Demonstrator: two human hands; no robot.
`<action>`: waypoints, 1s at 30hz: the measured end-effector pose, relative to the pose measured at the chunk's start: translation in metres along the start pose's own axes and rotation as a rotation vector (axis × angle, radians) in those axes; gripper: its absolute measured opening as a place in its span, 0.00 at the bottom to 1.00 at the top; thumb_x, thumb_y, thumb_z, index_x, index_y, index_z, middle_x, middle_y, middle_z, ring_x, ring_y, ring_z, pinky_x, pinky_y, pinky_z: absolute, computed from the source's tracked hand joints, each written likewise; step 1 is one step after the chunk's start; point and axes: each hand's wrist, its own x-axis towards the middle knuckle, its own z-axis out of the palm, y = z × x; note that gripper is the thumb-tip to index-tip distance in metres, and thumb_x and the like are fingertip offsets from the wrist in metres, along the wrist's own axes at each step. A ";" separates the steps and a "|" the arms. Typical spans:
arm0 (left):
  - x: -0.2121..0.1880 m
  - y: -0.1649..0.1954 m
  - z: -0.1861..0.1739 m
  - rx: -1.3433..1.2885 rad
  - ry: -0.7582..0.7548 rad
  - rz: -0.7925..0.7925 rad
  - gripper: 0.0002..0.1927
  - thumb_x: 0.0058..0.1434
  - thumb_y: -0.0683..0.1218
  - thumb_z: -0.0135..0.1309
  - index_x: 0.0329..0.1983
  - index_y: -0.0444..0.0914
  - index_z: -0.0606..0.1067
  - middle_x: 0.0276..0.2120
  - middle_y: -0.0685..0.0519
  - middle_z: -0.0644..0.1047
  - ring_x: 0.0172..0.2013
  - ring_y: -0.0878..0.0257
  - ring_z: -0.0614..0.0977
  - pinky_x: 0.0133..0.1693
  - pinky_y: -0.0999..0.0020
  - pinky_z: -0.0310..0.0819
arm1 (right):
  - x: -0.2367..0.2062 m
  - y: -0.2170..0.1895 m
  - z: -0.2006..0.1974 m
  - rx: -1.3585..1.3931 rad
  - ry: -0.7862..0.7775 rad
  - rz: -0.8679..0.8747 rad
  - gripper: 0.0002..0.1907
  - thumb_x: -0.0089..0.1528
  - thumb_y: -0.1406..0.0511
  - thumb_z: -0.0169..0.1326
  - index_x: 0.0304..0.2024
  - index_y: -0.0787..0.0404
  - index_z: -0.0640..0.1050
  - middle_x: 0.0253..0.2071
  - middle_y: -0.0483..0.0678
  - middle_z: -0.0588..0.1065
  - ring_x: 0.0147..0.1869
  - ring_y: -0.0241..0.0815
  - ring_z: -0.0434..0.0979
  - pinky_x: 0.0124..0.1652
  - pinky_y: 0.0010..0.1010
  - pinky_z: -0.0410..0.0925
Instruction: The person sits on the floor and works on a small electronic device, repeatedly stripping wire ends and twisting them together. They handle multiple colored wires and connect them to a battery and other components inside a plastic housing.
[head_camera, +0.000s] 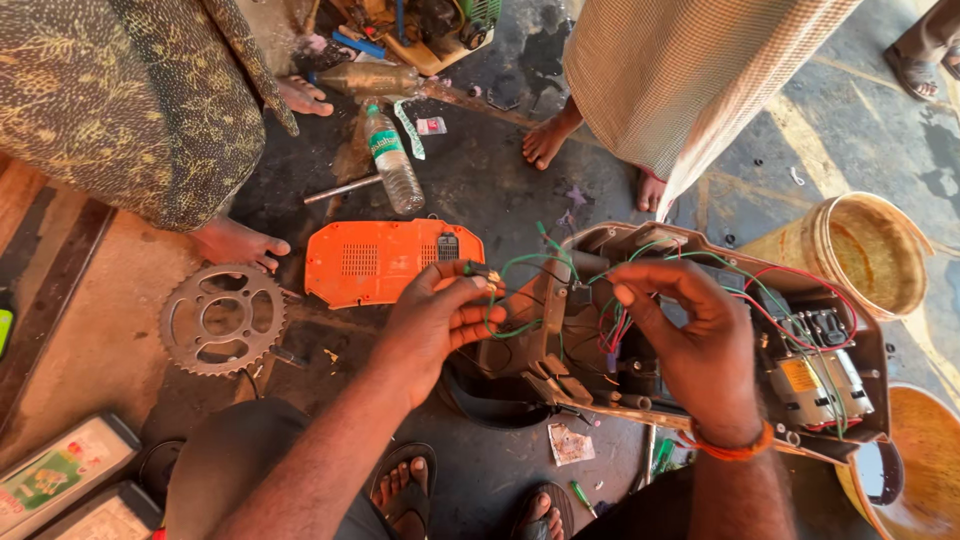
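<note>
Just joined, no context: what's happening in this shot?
A person crouched on a workshop floor is working on an opened brown machine housing full of green and red wires. The left hand pinches a small dark connector on a green wire; the right hand is raised in front of the wiring, fingers curled, gripping nothing that I can see. An orange cover panel and a steel sprocket lie on the floor beside it. Two other people stand barefoot close by.

Clear plastic bottle (393, 160) with green label lying on floor near top centre. Two flat printed cartons (62, 470) at bottom-left corner. Yellow label (800, 376) on grey motor, right.
</note>
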 end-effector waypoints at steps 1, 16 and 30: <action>0.000 -0.003 0.001 0.012 0.005 -0.016 0.13 0.62 0.47 0.55 0.49 0.40 0.71 0.43 0.51 0.82 0.39 0.62 0.84 0.42 0.64 0.79 | -0.001 -0.003 -0.003 -0.077 -0.013 -0.010 0.10 0.62 0.71 0.62 0.47 0.64 0.81 0.43 0.46 0.83 0.48 0.35 0.81 0.49 0.27 0.72; 0.004 -0.012 0.002 -0.079 -0.072 -0.085 0.10 0.63 0.48 0.53 0.45 0.41 0.73 0.42 0.52 0.82 0.40 0.65 0.83 0.45 0.66 0.78 | -0.020 -0.028 -0.018 -0.522 -0.339 -0.404 0.09 0.53 0.60 0.65 0.32 0.54 0.82 0.58 0.49 0.75 0.68 0.57 0.67 0.66 0.55 0.58; 0.002 -0.017 0.008 -0.023 -0.030 -0.139 0.12 0.63 0.48 0.53 0.47 0.40 0.73 0.42 0.52 0.82 0.39 0.65 0.83 0.44 0.65 0.78 | -0.018 -0.030 -0.035 -0.509 -0.235 -0.243 0.08 0.55 0.65 0.64 0.34 0.58 0.79 0.53 0.46 0.78 0.60 0.54 0.75 0.57 0.44 0.67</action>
